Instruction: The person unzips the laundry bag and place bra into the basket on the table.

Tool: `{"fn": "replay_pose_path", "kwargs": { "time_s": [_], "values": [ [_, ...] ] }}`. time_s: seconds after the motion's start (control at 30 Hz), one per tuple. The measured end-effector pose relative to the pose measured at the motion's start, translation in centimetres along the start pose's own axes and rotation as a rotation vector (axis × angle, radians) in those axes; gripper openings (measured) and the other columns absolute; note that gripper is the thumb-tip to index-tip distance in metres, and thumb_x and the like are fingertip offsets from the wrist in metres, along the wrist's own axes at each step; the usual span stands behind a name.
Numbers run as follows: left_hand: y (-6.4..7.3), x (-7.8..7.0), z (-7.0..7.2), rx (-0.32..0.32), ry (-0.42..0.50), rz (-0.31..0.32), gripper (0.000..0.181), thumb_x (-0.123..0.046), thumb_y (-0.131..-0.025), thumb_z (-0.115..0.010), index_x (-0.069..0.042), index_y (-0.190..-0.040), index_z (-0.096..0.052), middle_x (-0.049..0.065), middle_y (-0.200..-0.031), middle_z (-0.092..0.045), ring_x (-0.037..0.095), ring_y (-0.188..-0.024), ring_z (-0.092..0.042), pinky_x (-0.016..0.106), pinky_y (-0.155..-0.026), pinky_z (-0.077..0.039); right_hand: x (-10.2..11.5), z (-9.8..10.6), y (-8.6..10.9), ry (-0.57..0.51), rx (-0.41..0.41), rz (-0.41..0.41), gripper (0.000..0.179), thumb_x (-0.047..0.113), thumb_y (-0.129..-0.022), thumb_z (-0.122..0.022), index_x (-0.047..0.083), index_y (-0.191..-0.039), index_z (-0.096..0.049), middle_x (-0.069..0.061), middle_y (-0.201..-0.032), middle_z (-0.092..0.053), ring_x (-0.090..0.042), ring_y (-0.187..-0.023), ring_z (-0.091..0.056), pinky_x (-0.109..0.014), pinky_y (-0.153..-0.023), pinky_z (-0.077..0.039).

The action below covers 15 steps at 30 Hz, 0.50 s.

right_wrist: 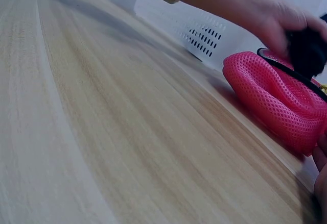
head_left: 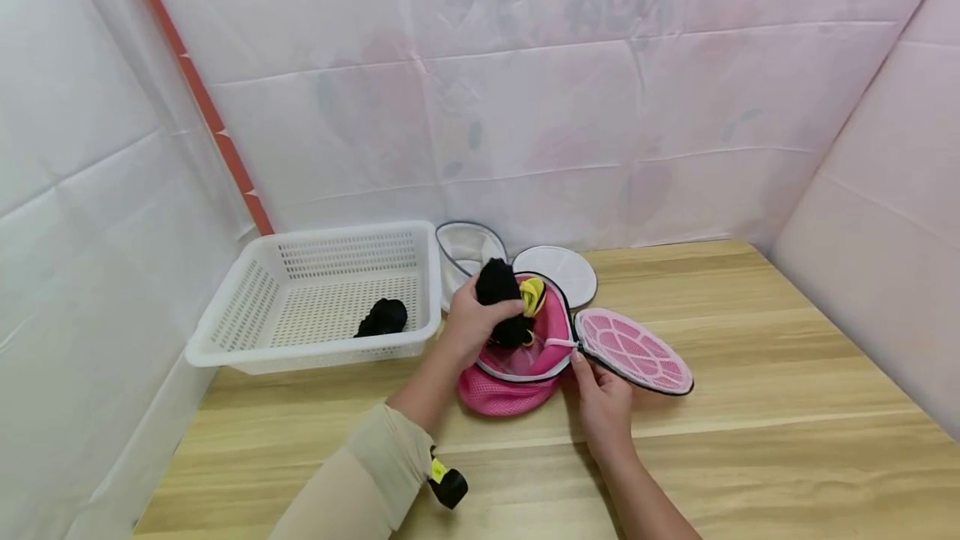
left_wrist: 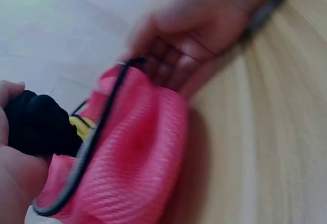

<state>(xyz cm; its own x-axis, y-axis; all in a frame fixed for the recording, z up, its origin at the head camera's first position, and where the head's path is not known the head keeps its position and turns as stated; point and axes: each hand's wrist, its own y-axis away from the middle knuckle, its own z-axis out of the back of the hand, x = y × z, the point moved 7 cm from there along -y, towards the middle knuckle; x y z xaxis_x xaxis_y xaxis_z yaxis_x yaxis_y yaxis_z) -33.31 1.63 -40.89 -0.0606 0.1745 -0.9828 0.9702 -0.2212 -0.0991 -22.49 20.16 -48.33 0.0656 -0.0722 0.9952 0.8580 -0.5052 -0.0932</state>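
Note:
My left hand (head_left: 467, 325) grips a soft black cloth bundle (head_left: 497, 283) over the mouth of a pink mesh laundry bag (head_left: 508, 395). Beside the bundle, a yellow piece of cloth (head_left: 533, 293) with dark edging shows at the bag's opening. The bag's round pink lid (head_left: 637, 350) is unzipped and folded out to the right. With thumb on top and fingers curled beneath, my right hand (head_left: 606, 408) pinches the rim where lid and bag meet. In the left wrist view the bundle (left_wrist: 41, 124) is partly inside the dark-edged rim.
At the left stands a white perforated plastic basket (head_left: 315, 352) with another black cloth bundle (head_left: 384, 317) in it. Behind the pink bag lies an open white mesh bag (head_left: 457, 244) with its round white lid (head_left: 558, 267). White sheeting (head_left: 525, 123) encloses the wooden table (head_left: 772, 407).

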Motion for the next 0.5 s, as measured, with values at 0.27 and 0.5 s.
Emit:
{"fn": "replay_pose_path", "kwargs": {
  "time_s": [0.27, 0.5],
  "values": [
    [0.1, -3.6, 4.5, -0.127, 0.355, -0.037, 0.041, 0.010, -0.079, -0.067, -0.003, -0.116, -0.053, 0.007, -0.098, -0.061, 0.018, -0.080, -0.068, 0.034, -0.072, -0.062, 0.2, 0.2, -0.1, -0.019, 0.010, 0.001, 0.036, 0.030, -0.099, -0.059, 0.002, -0.118, -0.070, 0.019, -0.097, -0.070, 0.005, -0.098, -0.061, -0.007, -0.086, -0.048],
    [0.5, -5.8, 11.1, -0.186, 0.268, -0.057, 0.039, 0.009, -0.083, -0.066, -0.010, -0.113, -0.051, 0.006, -0.098, -0.060, 0.017, -0.079, -0.069, 0.032, -0.069, -0.061, 0.0, 0.4, -0.3, -0.011, 0.000, -0.013, 0.037, 0.031, -0.098, -0.060, 0.000, -0.117, -0.070, 0.023, -0.094, -0.069, 0.007, -0.095, -0.060, -0.006, -0.084, -0.048]
  ]
}}
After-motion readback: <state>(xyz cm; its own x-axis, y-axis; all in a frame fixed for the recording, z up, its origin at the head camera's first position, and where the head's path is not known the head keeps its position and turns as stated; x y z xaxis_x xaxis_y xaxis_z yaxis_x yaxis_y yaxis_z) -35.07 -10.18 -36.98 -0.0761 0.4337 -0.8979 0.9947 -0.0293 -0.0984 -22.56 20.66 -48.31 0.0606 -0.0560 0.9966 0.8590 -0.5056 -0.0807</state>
